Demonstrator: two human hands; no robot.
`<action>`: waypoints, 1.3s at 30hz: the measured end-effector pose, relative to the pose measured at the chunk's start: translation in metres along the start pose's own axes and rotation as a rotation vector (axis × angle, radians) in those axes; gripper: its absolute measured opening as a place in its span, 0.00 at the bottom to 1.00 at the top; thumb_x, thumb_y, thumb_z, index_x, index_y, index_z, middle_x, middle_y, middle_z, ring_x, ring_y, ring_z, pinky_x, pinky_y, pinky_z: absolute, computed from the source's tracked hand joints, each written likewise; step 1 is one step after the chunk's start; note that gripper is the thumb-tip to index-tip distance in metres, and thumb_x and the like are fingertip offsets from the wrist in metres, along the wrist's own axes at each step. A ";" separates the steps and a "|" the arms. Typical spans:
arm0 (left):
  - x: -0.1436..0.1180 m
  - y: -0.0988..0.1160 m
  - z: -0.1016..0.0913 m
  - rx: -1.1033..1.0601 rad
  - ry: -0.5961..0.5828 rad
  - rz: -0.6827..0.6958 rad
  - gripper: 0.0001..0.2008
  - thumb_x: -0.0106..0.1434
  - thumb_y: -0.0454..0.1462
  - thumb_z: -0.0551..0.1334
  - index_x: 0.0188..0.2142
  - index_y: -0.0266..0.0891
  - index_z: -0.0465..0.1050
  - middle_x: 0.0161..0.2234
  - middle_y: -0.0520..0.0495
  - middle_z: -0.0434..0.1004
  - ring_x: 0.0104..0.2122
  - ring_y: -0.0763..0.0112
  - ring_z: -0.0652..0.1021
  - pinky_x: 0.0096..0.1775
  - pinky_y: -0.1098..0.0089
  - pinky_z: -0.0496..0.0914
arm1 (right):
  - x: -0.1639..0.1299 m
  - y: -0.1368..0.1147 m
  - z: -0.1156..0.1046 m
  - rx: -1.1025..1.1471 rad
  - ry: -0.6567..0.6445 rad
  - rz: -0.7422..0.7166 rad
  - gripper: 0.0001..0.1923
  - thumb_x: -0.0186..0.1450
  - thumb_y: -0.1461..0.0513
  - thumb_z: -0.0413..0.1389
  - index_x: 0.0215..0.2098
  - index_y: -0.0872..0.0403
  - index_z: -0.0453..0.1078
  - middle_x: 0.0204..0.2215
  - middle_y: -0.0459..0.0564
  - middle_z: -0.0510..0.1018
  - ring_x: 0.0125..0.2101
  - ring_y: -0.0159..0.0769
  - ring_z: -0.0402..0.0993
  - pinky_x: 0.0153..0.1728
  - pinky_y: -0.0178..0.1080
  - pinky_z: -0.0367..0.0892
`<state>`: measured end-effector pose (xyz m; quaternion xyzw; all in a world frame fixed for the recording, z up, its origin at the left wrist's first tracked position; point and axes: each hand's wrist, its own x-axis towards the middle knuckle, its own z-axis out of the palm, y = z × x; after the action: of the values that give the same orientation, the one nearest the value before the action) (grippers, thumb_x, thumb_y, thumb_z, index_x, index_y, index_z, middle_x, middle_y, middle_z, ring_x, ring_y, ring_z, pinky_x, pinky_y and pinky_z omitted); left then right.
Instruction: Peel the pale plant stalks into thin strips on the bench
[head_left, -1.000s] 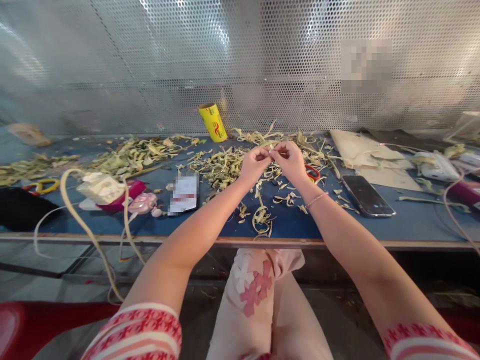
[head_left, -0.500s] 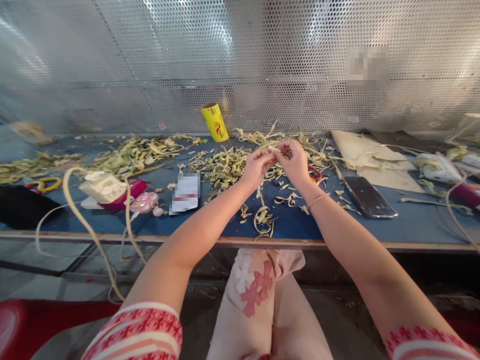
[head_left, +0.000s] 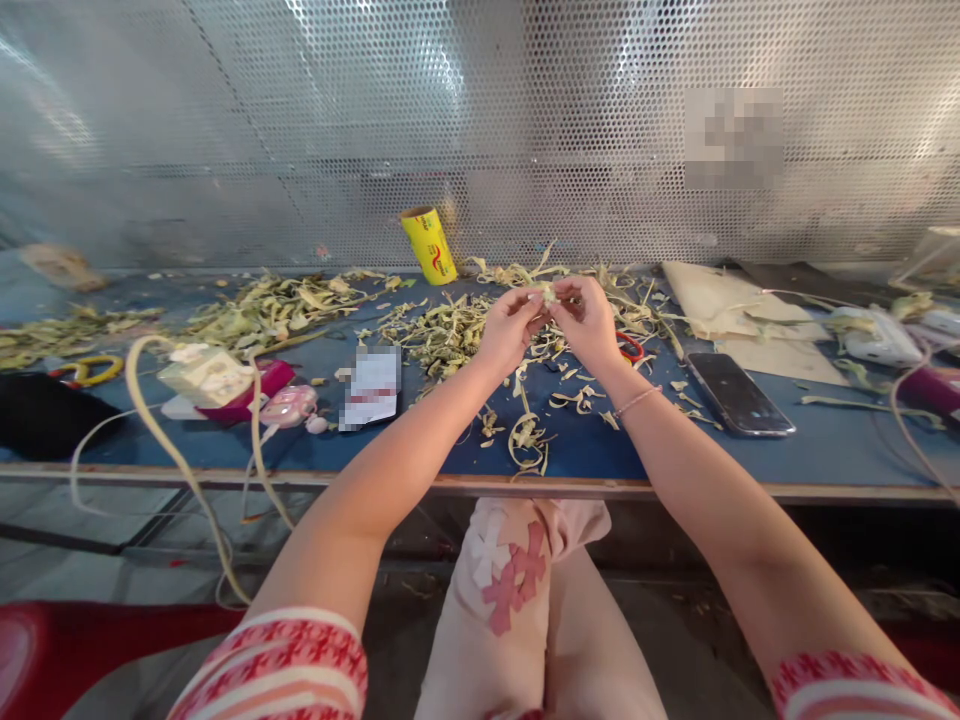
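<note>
My left hand (head_left: 510,328) and my right hand (head_left: 589,322) meet above the blue table (head_left: 600,450), fingertips pinched together on one small pale green leaf piece (head_left: 547,293). A thin strip hangs from it down to a curled heap of leaf scraps (head_left: 526,438) near the table's front edge. Behind the hands lies a wide pile of cut leaf strips (head_left: 442,335). Red-handled scissors (head_left: 628,347) lie just right of my right hand, partly hidden by it.
A yellow roll (head_left: 428,245) stands at the perforated metal wall. A black phone (head_left: 738,393) lies at the right, a blurred card (head_left: 370,386) and pink items (head_left: 289,405) at the left. Long pale strips (head_left: 161,430) hang over the front edge. My knee (head_left: 517,570) is below.
Both hands stayed together over the table and lifted slightly; the fingers have worked the small leaf piece, which now sticks up between the fingertips.
</note>
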<state>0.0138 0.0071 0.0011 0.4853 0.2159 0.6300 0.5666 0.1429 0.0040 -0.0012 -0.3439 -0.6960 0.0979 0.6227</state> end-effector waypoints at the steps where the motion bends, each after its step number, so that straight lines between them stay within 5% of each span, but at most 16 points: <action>1: 0.000 0.000 0.000 0.000 -0.005 0.012 0.06 0.55 0.37 0.67 0.31 0.40 0.72 0.29 0.53 0.75 0.35 0.74 0.77 0.47 0.65 0.71 | 0.001 0.001 0.000 0.021 0.009 0.019 0.10 0.59 0.63 0.56 0.40 0.50 0.66 0.39 0.50 0.73 0.40 0.34 0.71 0.39 0.40 0.72; 28: 0.004 -0.007 -0.010 0.253 -0.073 0.256 0.13 0.50 0.43 0.70 0.28 0.38 0.71 0.39 0.50 0.75 0.36 0.74 0.77 0.44 0.65 0.74 | 0.002 0.000 0.001 0.195 0.004 0.210 0.05 0.57 0.63 0.58 0.33 0.53 0.71 0.33 0.47 0.77 0.35 0.34 0.74 0.41 0.42 0.71; 39: 0.006 -0.003 -0.011 0.296 -0.047 0.299 0.09 0.50 0.35 0.68 0.25 0.37 0.68 0.35 0.51 0.73 0.34 0.75 0.76 0.40 0.66 0.74 | 0.003 0.003 0.003 0.258 -0.034 0.208 0.05 0.57 0.62 0.59 0.32 0.53 0.69 0.31 0.46 0.74 0.35 0.32 0.72 0.38 0.39 0.70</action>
<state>0.0066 0.0160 -0.0037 0.6046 0.2183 0.6568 0.3943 0.1411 0.0088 -0.0009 -0.3296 -0.6486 0.2562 0.6365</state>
